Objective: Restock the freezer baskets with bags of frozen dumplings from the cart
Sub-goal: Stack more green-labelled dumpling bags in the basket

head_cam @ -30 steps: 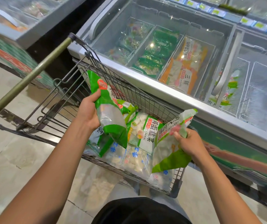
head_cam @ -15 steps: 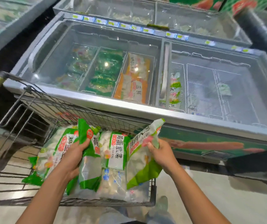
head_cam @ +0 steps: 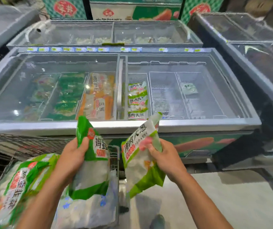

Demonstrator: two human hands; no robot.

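Cart [head_cam: 114,156] before freezer [head_cam: 182,123], bags [head_cam: 13,184] in it.

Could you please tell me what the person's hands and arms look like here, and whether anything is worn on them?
Both arms are bare as far up as the view shows: no sleeves reach the forearms. The left hand and right hand wear no gloves, and no watch, bracelet or ring shows on either.
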